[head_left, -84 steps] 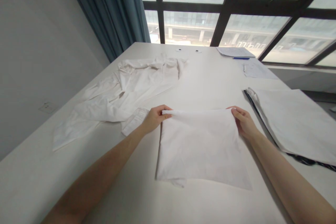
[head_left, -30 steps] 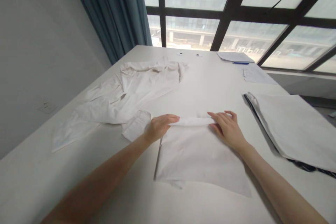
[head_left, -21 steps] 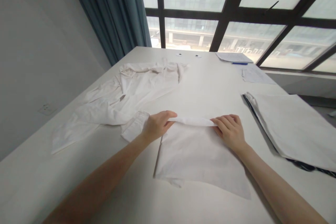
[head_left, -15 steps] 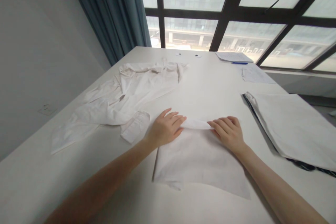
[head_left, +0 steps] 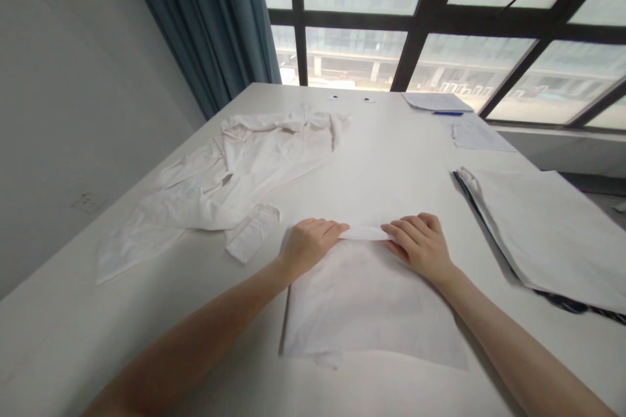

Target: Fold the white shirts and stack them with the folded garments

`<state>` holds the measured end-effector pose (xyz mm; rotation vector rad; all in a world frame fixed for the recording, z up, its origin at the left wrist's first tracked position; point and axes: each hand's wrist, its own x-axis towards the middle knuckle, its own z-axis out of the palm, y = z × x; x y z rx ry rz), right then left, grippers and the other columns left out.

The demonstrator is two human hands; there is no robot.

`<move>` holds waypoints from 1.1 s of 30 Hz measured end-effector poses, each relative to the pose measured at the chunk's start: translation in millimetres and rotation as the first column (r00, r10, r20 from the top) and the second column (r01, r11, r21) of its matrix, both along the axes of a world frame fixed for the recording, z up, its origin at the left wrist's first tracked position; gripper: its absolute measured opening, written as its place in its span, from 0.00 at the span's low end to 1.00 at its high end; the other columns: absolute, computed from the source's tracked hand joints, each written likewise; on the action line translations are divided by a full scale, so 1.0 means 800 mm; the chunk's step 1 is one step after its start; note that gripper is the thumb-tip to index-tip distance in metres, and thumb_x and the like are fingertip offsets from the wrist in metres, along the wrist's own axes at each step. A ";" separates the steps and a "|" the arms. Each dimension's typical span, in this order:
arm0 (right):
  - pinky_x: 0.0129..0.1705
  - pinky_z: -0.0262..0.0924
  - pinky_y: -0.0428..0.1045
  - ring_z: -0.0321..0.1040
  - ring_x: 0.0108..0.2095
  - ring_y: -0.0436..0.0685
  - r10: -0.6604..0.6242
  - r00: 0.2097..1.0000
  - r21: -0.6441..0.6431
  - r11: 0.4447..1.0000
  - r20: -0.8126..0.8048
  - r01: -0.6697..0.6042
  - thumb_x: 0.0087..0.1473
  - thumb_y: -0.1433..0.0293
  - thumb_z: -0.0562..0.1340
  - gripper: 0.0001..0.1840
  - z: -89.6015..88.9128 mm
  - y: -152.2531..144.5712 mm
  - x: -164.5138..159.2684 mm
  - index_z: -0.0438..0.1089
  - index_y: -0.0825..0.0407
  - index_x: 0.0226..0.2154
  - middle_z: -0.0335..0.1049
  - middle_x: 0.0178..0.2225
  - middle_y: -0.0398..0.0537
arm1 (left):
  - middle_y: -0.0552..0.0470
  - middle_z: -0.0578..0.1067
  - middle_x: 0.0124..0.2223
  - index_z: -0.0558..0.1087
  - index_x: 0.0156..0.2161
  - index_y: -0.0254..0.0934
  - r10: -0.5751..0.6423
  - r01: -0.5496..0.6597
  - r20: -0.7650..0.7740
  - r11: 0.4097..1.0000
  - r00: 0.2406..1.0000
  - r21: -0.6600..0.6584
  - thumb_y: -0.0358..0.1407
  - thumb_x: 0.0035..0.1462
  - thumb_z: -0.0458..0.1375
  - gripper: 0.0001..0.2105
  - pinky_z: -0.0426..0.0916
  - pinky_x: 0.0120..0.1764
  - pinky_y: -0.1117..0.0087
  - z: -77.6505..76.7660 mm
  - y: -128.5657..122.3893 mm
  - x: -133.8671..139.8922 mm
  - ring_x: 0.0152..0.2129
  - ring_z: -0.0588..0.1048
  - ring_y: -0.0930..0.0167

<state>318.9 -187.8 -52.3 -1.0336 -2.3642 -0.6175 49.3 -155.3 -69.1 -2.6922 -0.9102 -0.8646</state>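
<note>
In front of me on the white table [head_left: 386, 163] lies a folded white garment [head_left: 372, 306], its far edge turned into a narrow band. My left hand [head_left: 313, 244] is closed on the left end of that band, fingers curled together over it. At the band's other end my right hand [head_left: 418, 244] also grips the cloth, thumb underneath and fingers on top. A short stretch of the band shows between both hands. The garment's near edge lies loose, with a small bit sticking out below it. I cannot tell what kind of garment it is.
A crumpled white shirt [head_left: 264, 163] spreads over the table's left side. On the right lies a folded white cloth stack [head_left: 552, 234] with a dark layer beneath. Papers [head_left: 435, 102] and a blue pen [head_left: 447, 113] sit at the far right, near the window; a blue curtain [head_left: 210, 19] hangs at left.
My left hand's fingers have drawn together and curled onto the band. My right hand has shifted slightly left, and the garment's near left corner has moved a little toward me.
</note>
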 end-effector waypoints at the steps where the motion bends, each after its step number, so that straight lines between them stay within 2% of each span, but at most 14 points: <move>1: 0.43 0.51 0.54 0.68 0.35 0.54 0.001 1.000 0.009 1.000 -0.003 -0.001 0.61 0.65 0.61 0.07 0.000 0.000 -0.001 0.70 0.48 0.42 0.77 0.35 0.45 | 0.53 0.80 0.33 0.73 0.43 0.36 -0.001 0.001 0.014 1.000 1.000 0.002 0.39 0.66 0.53 0.10 0.64 0.30 0.70 0.000 0.001 0.000 0.28 0.77 0.71; 4: 0.42 0.51 0.53 0.68 0.34 0.54 0.015 1.000 0.035 0.999 -0.010 -0.015 0.61 0.66 0.61 0.07 0.001 -0.001 -0.001 0.70 0.49 0.42 0.77 0.34 0.45 | 0.53 0.80 0.33 0.73 0.43 0.36 0.000 0.000 0.041 1.000 0.999 -0.008 0.44 0.66 0.53 0.13 0.63 0.30 0.70 -0.001 0.002 0.001 0.28 0.77 0.71; 10: 0.42 0.49 0.53 0.68 0.35 0.52 0.003 1.000 0.015 1.000 -0.027 -0.002 0.62 0.70 0.59 0.06 -0.002 -0.001 0.002 0.70 0.47 0.42 0.78 0.35 0.43 | 0.53 0.79 0.28 0.75 0.40 0.37 0.041 -0.038 0.039 0.997 0.998 -0.072 0.43 0.67 0.51 0.14 0.61 0.30 0.70 -0.002 0.001 0.001 0.25 0.76 0.72; 17: 0.43 0.48 0.54 0.68 0.33 0.52 -0.065 0.994 -0.022 0.998 -0.083 0.064 0.62 0.66 0.60 0.05 -0.002 0.005 0.011 0.71 0.48 0.38 0.77 0.33 0.42 | 0.54 0.79 0.29 0.75 0.39 0.37 0.045 -0.041 0.053 0.996 0.998 -0.075 0.42 0.66 0.54 0.12 0.62 0.30 0.71 -0.003 0.006 0.000 0.25 0.77 0.72; 23: 0.44 0.48 0.54 0.66 0.30 0.52 -0.147 0.978 0.023 0.988 -0.147 0.152 0.59 0.61 0.63 0.09 -0.003 0.015 0.026 0.69 0.49 0.32 0.77 0.28 0.42 | 0.53 0.80 0.29 0.76 0.37 0.36 0.067 -0.063 0.106 0.997 0.992 -0.043 0.44 0.66 0.52 0.15 0.64 0.29 0.71 -0.006 0.012 -0.003 0.24 0.77 0.71; 27: 0.43 0.49 0.54 0.66 0.29 0.53 -0.151 0.971 -0.004 0.988 -0.187 0.153 0.58 0.59 0.64 0.12 -0.005 0.018 0.032 0.69 0.50 0.30 0.76 0.27 0.42 | 0.53 0.80 0.29 0.76 0.37 0.36 0.078 -0.072 0.108 0.996 0.991 -0.052 0.44 0.66 0.52 0.16 0.64 0.29 0.71 -0.006 0.016 -0.006 0.24 0.77 0.71; 33: 0.42 0.51 0.54 0.66 0.30 0.55 -0.142 0.956 -0.026 0.990 -0.256 0.140 0.57 0.57 0.64 0.13 -0.015 0.024 0.036 0.70 0.50 0.31 0.75 0.26 0.42 | 0.51 0.80 0.30 0.77 0.35 0.37 0.162 -0.143 0.158 0.981 0.974 -0.128 0.48 0.64 0.52 0.18 0.65 0.30 0.72 -0.010 0.026 -0.017 0.26 0.78 0.70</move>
